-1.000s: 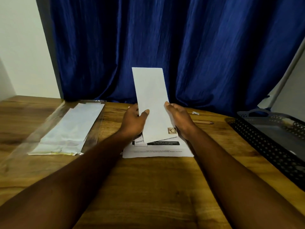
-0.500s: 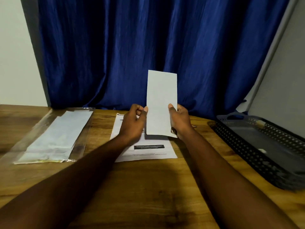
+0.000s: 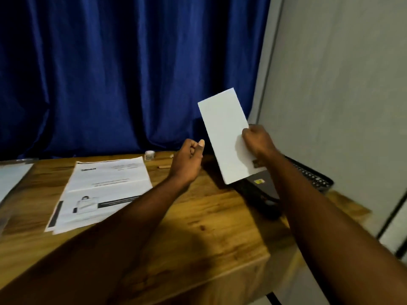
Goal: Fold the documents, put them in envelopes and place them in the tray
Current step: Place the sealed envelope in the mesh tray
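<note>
**Head view, left to right.** At the far left edge lay the wrapped envelopes (image 3: 11, 179), only partly in frame. The unfolded documents (image 3: 105, 190) rested flat on the table (image 3: 209, 227), a few sheets overlapping, well apart from the tray. The left hand (image 3: 187, 164) hovered over the table with fingers curled in and thumb raised, holding nothing. The envelope (image 3: 226, 137) was held in the air, tilted, with its lower corner over the near end of the tray (image 3: 312, 179). The right hand (image 3: 257, 142) alone gripped it by the lower right edge, fingers curled round the paper.

**Judged risks.** A grip on one edge of a long, light envelope could let it swing or slip. A release from this height might then drop it across the tray's rim or onto the table. The tray sat near the table's right edge, so a nudge from the forearm could shift it outward. Whether the flap was closed could not be told.
</note>
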Available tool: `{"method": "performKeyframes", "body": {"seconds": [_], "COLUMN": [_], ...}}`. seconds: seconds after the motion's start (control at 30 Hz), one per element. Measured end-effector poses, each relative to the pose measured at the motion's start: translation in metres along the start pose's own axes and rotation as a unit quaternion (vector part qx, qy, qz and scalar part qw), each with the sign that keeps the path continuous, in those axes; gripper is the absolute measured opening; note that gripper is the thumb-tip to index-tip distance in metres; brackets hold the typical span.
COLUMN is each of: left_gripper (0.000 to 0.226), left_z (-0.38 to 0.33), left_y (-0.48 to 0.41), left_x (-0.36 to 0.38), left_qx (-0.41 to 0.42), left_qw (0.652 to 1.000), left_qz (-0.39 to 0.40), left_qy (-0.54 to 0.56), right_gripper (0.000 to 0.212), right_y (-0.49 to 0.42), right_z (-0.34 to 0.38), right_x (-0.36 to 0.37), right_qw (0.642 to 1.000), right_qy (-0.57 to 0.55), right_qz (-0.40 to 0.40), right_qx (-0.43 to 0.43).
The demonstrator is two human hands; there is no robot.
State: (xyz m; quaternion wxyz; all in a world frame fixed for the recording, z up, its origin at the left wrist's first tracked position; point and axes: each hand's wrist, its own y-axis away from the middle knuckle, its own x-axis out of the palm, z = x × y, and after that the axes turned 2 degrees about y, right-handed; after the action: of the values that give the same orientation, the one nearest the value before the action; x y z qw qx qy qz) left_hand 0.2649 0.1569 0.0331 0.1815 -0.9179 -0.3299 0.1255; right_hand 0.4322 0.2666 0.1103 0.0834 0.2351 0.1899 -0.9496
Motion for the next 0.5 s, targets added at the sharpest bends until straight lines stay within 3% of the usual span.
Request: {"method": "performKeyframes", "body": {"seconds": [0.13, 0.3, 0.5], "left_gripper": [0.052, 0.047, 0.05], "left_z": [0.009, 0.014, 0.028], "left_y": [0.003, 0.009, 0.005], "left_x": [0.045, 0.079, 0.096], "left_qx": [-0.007, -0.032, -0.05], "left_qw": [1.0, 0.998, 0.996], "left_qz": [0.004, 0.014, 0.014], "left_qy": [-0.024, -0.046, -0.074], "right_gripper": [0.048, 0.049, 0.042], "right_y": [-0.017, -0.029, -0.037], "right_z": [-0.039, -0.096, -0.13], "right_x": [-0.047, -0.055, -0.057], "right_qw": [0.993, 0.968, 0.939], "right_qy": [0.105, 0.204, 0.297], "right_qz": [-0.021, 0.071, 0.125], "right_qx": [0.05, 0.129, 0.118]}}
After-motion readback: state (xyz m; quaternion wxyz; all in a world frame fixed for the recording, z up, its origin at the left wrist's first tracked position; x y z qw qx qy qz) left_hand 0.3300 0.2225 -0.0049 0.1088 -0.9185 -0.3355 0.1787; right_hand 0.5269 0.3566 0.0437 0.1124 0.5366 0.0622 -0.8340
